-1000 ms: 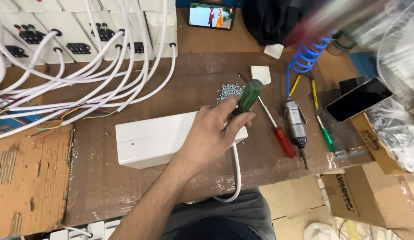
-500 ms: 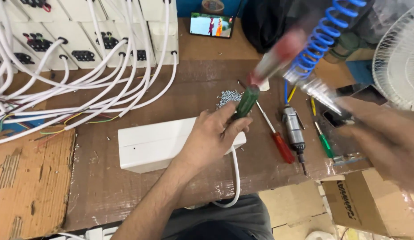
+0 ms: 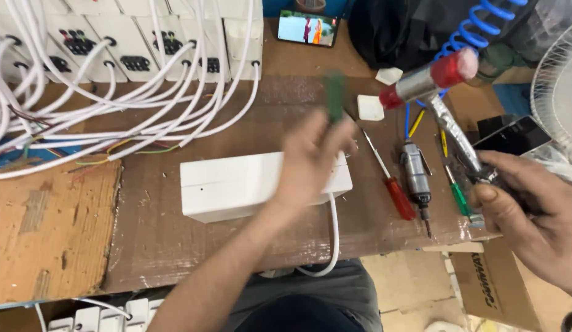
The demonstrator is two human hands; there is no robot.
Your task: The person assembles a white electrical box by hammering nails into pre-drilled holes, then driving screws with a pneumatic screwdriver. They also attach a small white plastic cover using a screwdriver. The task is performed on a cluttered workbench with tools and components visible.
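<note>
1. A person at a wooden tabletop (image 3: 144, 246) holds a small mallet (image 3: 430, 83) with red end caps in the right hand (image 3: 532, 212), fingers wrapped around its taped handle at the right edge of the scene.
2. The left hand (image 3: 310, 160) is raised over the right end of a white rectangular box (image 3: 237, 184) lying mid-tabletop, fingers closed on a green-handled screwdriver (image 3: 335, 98) that is blurred with motion.
3. A white cable (image 3: 332, 240) runs from the box over the near edge.
4. Risk, as I judge it: the mallet head hangs above loose tools, and a careless swing could knock the red-handled screwdriver (image 3: 390, 181), the grey power driver (image 3: 417, 178) or a dark phone (image 3: 513, 135) off the right side; the blurred screwdriver tip could also slip and scar the box's casing.
5. More white boxes (image 3: 138, 37) trail a tangle of white cables (image 3: 114, 104) across the far left.
6. Cardboard (image 3: 46, 227) covers the near-left corner.
7. Far off, a small screen (image 3: 307, 27) glows, a blue coiled hose (image 3: 476, 34) hangs and a fan's grille (image 3: 559, 86) stands at right.
</note>
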